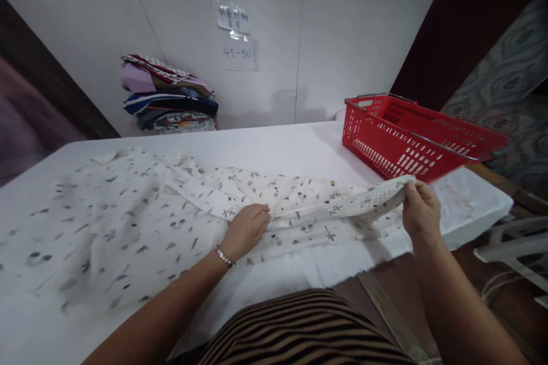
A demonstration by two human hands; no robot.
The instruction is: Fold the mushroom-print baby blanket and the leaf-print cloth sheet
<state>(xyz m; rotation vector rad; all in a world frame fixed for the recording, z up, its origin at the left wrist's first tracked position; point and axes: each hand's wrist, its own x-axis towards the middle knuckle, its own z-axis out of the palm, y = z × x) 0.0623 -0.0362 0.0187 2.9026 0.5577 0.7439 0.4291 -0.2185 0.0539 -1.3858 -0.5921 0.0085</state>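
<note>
A thin white cloth (141,228) with a print of small palm trees and leaf-like marks lies spread across the table, wide at the left and narrowing to the right. I cannot tell whether it is a garment. My left hand (248,228), with a bracelet at the wrist, has its curled fingers closed on a folded edge near the middle. At the cloth's right end, my right hand (422,208) pinches the corner between thumb and fingers, lifting it a little off the table. Between my hands the edge runs in a long, loosely stretched fold.
A red plastic basket (385,137) with metal handles stands at the back right of the white-covered table (274,145). Folded clothes (171,97) are stacked against the wall at the back left. Paper labels (237,54) hang on the wall. White plastic furniture (514,245) stands at the right.
</note>
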